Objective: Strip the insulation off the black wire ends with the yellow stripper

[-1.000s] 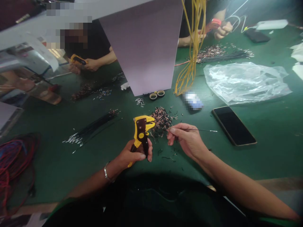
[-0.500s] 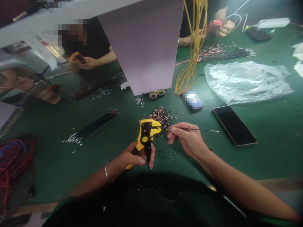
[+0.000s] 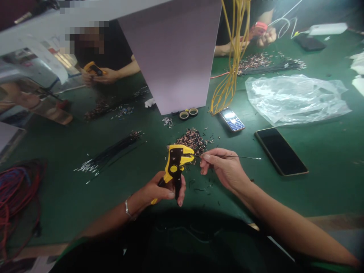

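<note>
My left hand (image 3: pixel 167 189) is wrapped round the handles of a yellow and black wire stripper (image 3: pixel 175 163), its jaws pointing right. A thin black wire (image 3: pixel 244 157) is pinched in my right hand (image 3: pixel 223 165); one end is close to the stripper's jaws, and the other, silvery end points right. Whether the near end sits inside the jaws is too small to tell. Behind the stripper lies a pile of short black and copper-coloured scraps (image 3: pixel 193 139). A bundle of black wires (image 3: pixel 113 151) with silvery ends lies to the left on the green table (image 3: pixel 136 212).
A smartphone (image 3: pixel 281 151), a keypad phone (image 3: pixel 233 120) and a clear plastic bag (image 3: pixel 295 98) lie at the right. Yellow wires (image 3: pixel 233 57) hang beside an upright panel (image 3: pixel 176 57). Tape rolls (image 3: pixel 184 115) sit at its foot. Red cables (image 3: pixel 19 197) lie left. Other people's hands work behind.
Both hands stay in nearly the same place. The fingers of my left hand and the stripper's black handle have shifted very slightly. Across the table, a person's hand at the upper right has moved a little.
</note>
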Motion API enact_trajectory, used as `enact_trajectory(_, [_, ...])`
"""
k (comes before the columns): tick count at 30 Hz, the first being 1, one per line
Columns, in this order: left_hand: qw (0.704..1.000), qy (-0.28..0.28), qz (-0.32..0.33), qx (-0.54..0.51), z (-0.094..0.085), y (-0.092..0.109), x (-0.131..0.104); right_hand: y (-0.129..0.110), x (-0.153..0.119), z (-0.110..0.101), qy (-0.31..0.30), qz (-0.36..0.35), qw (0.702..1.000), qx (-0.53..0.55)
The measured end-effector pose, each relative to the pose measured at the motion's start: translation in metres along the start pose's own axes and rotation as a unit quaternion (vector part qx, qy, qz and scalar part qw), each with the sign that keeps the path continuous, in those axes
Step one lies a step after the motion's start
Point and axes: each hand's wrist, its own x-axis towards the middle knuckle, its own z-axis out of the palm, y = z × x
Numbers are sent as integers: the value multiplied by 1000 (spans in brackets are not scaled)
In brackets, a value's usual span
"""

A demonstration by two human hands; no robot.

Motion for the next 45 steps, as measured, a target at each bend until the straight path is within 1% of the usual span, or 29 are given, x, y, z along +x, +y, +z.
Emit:
enact_trajectory(12, [1000,-2,-3,-11,0,-2,-1,1,0,0,-3,5,1000,7])
enact_trajectory(23, [1000,24,2,7,1,-3,-3,2,0,0,-3,9,1000,4])
enact_trajectory(32, [997,76,3,34,7,-6,-8,0,1,1,0,27,1000,15])
enact_trajectory(39, [996,84,9,27,7,-14,-7,0,2,1,3,44,999,21])
enact_trajectory(43, [990,131,24,49,7,-16,-7,3,3,1,-1,53,998,26])
enact_trajectory(45, [989,136,26,53,7,-17,-7,5,4,1,-4,54,998,30])
